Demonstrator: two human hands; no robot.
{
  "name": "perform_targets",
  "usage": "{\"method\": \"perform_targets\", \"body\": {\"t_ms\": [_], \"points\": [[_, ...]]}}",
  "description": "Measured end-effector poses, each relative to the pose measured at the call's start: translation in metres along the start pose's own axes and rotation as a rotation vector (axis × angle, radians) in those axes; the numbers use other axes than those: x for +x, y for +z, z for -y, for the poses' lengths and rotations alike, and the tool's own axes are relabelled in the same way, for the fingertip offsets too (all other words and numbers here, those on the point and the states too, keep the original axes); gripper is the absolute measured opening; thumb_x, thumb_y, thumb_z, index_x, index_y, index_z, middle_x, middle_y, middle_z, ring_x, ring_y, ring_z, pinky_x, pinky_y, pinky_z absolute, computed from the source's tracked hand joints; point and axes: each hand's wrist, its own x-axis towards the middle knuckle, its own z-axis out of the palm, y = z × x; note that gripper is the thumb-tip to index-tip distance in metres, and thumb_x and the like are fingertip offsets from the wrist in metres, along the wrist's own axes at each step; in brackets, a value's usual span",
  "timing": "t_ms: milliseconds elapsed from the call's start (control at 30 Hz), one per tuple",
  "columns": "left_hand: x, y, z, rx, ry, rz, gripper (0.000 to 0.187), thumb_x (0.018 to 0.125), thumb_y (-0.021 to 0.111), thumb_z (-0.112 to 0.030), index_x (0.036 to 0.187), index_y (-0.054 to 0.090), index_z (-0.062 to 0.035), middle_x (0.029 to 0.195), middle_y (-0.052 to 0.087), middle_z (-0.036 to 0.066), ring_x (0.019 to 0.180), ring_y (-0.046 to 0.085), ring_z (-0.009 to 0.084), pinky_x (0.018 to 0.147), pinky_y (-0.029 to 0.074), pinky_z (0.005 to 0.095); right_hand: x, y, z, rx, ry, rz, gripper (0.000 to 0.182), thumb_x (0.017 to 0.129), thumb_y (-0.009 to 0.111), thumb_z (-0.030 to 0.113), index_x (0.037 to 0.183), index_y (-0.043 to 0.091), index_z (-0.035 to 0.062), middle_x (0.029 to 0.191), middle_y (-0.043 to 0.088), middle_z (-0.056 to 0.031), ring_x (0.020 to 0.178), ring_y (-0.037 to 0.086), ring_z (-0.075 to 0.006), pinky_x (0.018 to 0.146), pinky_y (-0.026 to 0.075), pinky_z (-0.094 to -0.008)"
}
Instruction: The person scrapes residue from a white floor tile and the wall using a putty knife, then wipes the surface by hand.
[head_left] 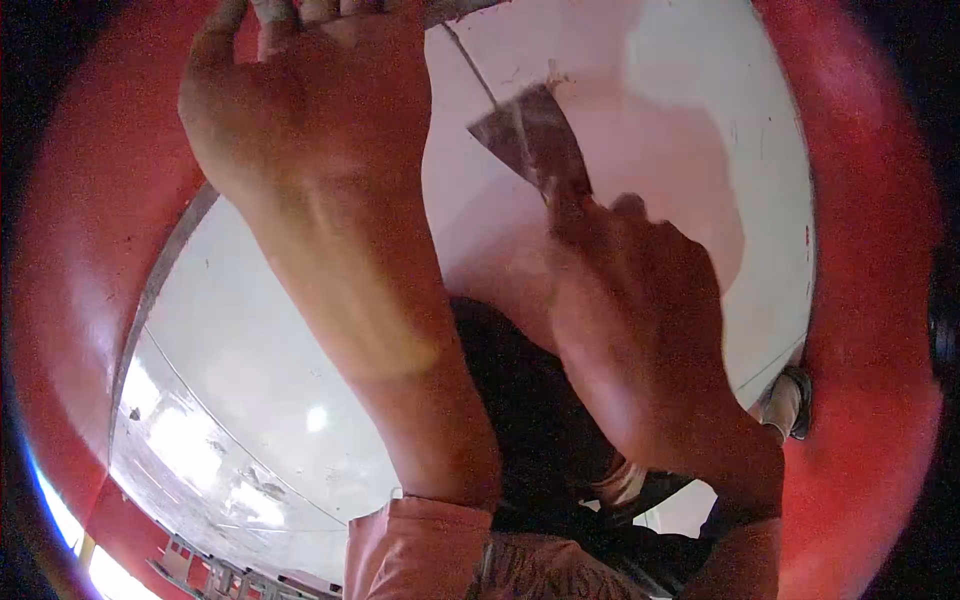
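A metal scraper with a flared blade is gripped in my right hand, right of centre. Its blade lies against or just over the white tiled surface, beside a tile joint and a small patch of crumbly residue. My left hand is raised at the upper left, close to the camera, with its fingers extended and partly cut off by the top edge. No object shows in it.
Red surfaces border the white tiles on the left and right. A shoe shows at the lower right. Metal frame-like items stand at the lower left, near bright reflections.
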Motion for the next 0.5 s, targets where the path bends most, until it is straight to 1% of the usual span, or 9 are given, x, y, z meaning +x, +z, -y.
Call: {"method": "perform_targets", "body": {"t_ms": [33,67,133,200,267,333,400,433,500], "points": [[0.001,0.0,-0.001,-0.004,0.007,-0.011,0.01,0.091,0.052,-0.008,0.097,0.054,-0.0003,0.092,0.057,0.01,0.086,0.058,0.0211,0.082,0.047,0.0339,0.0,-0.002,0.001,-0.02,0.003,0.014,0.043,0.081,0.054,0.005,0.124,0.046,0.0032,0.077,0.06,-0.0196,0.067,0.064,-0.0368,0.06,0.052,-0.0453],[0.004,-0.004,-0.004,-0.025,-0.004,-0.002,0.01,0.091,0.053,-0.009,0.096,0.054,-0.0002,0.092,0.057,0.01,0.086,0.058,0.021,0.082,0.047,0.0336,-0.004,-0.01,-0.002,-0.037,0.018,0.084,0.043,0.081,0.055,0.005,0.124,0.046,0.0035,0.077,0.06,-0.0198,0.067,0.064,-0.0368,0.06,0.052,-0.0457],[0.005,-0.011,-0.009,0.02,0.034,0.044,0.013,0.092,0.053,-0.011,0.098,0.055,0.0002,0.094,0.057,0.011,0.087,0.058,0.0213,0.083,0.047,0.0338,-0.003,-0.01,-0.004,-0.026,-0.015,0.099,0.044,0.081,0.055,0.005,0.124,0.046,0.0045,0.077,0.06,-0.02,0.067,0.064,-0.0365,0.06,0.052,-0.0461],[0.006,-0.01,-0.009,0.04,0.047,0.051,0.014,0.092,0.053,-0.012,0.098,0.056,0.0,0.095,0.058,0.011,0.087,0.058,0.0217,0.083,0.047,0.0343,0.006,0.003,-0.008,0.039,-0.094,-0.04,0.045,0.082,0.054,0.006,0.125,0.045,0.0059,0.077,0.06,-0.02,0.067,0.064,-0.0362,0.06,0.052,-0.0461],[0.004,-0.01,-0.013,0.109,0.068,0.034,0.015,0.091,0.053,-0.012,0.099,0.057,-0.0001,0.096,0.059,0.012,0.087,0.059,0.0221,0.083,0.047,0.0349,-0.003,-0.008,-0.006,-0.035,-0.071,0.027,0.045,0.083,0.053,0.007,0.126,0.045,0.0069,0.077,0.06,-0.0194,0.067,0.063,-0.0358,0.06,0.052,-0.0459],[0.002,-0.013,-0.019,0.223,0.094,0.019,0.016,0.091,0.052,-0.013,0.099,0.057,-0.0002,0.096,0.06,0.012,0.087,0.059,0.0224,0.082,0.048,0.0355,-0.002,-0.011,-0.006,-0.09,-0.089,0.036,0.046,0.083,0.053,0.007,0.128,0.044,0.0075,0.076,0.059,-0.0187,0.066,0.063,-0.0356,0.06,0.051,-0.0457],[0.001,-0.014,-0.024,0.37,0.107,0.009,0.017,0.091,0.052,-0.013,0.1,0.058,-0.0004,0.097,0.061,0.012,0.087,0.06,0.0228,0.082,0.048,0.036,0.003,-0.003,-0.01,-0.125,-0.109,-0.006,0.047,0.083,0.053,0.007,0.129,0.043,0.0076,0.076,0.059,-0.0179,0.066,0.062,-0.0355,0.06,0.051,-0.0455],[0.0,-0.014,-0.027,0.48,0.106,0.022,0.017,0.091,0.052,-0.014,0.1,0.059,-0.0004,0.098,0.061,0.013,0.087,0.06,0.023,0.082,0.048,0.0363,0.005,0.001,-0.008,-0.124,-0.11,-0.032,0.047,0.082,0.055,0.007,0.128,0.045,0.0065,0.076,0.059,-0.0169,0.066,0.062,-0.0348,0.061,0.051,-0.0449],[0.001,-0.012,-0.033,0.76,0.121,0.057,0.019,0.091,0.052,-0.014,0.1,0.06,-0.0005,0.098,0.062,0.013,0.087,0.06,0.0234,0.082,0.048,0.0369,-0.001,-0.01,-0.007,-0.129,-0.063,0.054,0.044,0.082,0.055,0.007,0.125,0.048,0.0053,0.077,0.059,-0.0167,0.068,0.062,-0.0341,0.061,0.051,-0.0445]]}}
